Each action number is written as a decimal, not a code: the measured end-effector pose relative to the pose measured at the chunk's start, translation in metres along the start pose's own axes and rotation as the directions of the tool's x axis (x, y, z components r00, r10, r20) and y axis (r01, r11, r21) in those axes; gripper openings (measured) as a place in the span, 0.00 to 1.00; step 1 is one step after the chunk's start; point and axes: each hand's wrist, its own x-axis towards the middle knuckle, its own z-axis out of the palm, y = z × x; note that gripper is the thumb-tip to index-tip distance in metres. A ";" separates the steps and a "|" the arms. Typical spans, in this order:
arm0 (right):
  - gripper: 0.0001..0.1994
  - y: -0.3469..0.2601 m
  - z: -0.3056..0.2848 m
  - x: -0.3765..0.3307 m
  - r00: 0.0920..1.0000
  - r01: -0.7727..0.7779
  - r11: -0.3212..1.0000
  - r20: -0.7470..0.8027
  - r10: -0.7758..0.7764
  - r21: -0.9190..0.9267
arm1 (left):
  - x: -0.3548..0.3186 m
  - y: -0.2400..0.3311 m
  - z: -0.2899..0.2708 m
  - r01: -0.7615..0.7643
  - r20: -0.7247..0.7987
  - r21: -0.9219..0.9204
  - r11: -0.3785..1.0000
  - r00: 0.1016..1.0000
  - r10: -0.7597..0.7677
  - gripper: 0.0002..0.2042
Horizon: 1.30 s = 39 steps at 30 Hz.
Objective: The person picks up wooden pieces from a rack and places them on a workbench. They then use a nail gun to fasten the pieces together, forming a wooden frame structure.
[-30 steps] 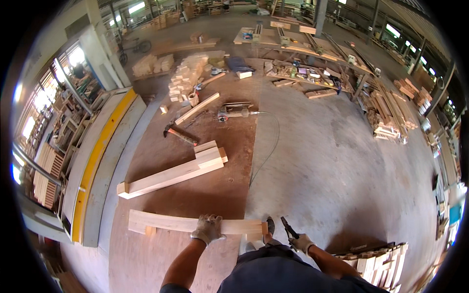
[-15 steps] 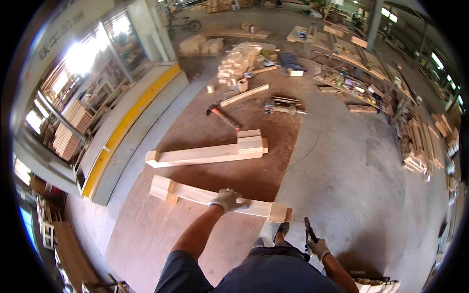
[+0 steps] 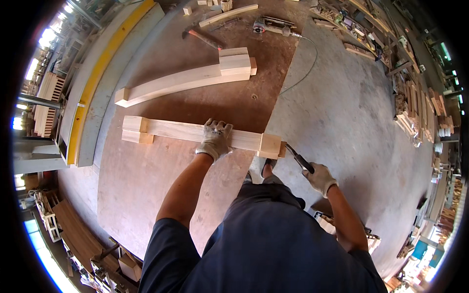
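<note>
In a pale glove, my left hand (image 3: 215,140) lies over the middle of a pale wooden beam (image 3: 171,131), its fingers curled across the far edge. Thicker blocks sit at both ends of this beam. My right hand (image 3: 320,178), also gloved, is closed around the thick black grip of a dark long tool (image 3: 299,158). That tool's narrow far end reaches the beam's right end block (image 3: 270,145); its kind is unclear, and I cannot tell whether it touches. A second, slightly curved wooden beam (image 3: 185,83) with end blocks lies just beyond the first.
On the brown floor board (image 3: 146,180), farther off, lie a hammer (image 3: 205,39), a wooden strip (image 3: 228,15) and a power tool (image 3: 273,26) with a trailing line (image 3: 315,58). A yellow-edged machine (image 3: 90,88) stands left. Stacked wood (image 3: 413,110) lies at right.
My view has tipped downward. The right hand has raised the dark tool from beside my leg to the beam's right end. My left hand stays on the beam.
</note>
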 end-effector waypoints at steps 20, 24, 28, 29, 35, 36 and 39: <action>0.16 -0.045 -0.042 0.011 0.997 -0.003 0.895 0.071 0.038 -0.446 | -0.001 0.006 -0.018 0.019 0.075 -0.011 1.000 0.997 -0.018 0.37; 0.15 -0.051 -0.052 0.014 0.999 0.039 0.829 0.046 -0.016 -0.558 | -0.003 0.004 -0.011 0.012 0.023 -0.020 1.000 1.000 -0.011 0.37; 0.15 -0.051 -0.060 0.018 0.997 0.030 0.825 0.077 0.017 -0.565 | -0.002 0.003 -0.011 0.003 0.021 -0.041 0.999 1.000 -0.002 0.37; 0.15 -0.048 -0.059 0.020 0.996 0.028 0.827 0.088 0.026 -0.561 | -0.002 0.003 -0.012 0.000 0.027 -0.045 0.999 1.000 0.001 0.37; 0.15 -0.059 -0.060 0.019 0.994 0.057 0.785 0.107 0.013 -0.617 | -0.001 0.005 -0.016 0.011 0.058 -0.049 0.999 0.998 -0.008 0.37; 0.15 -0.061 -0.061 0.018 0.995 0.071 0.771 0.095 -0.013 -0.633 | -0.002 0.004 -0.016 0.010 0.050 -0.045 0.999 0.999 -0.008 0.37; 0.16 -0.062 -0.064 0.019 0.994 0.096 0.749 0.100 -0.041 -0.656 | -0.003 0.003 -0.015 0.009 0.039 -0.040 0.999 0.999 -0.007 0.37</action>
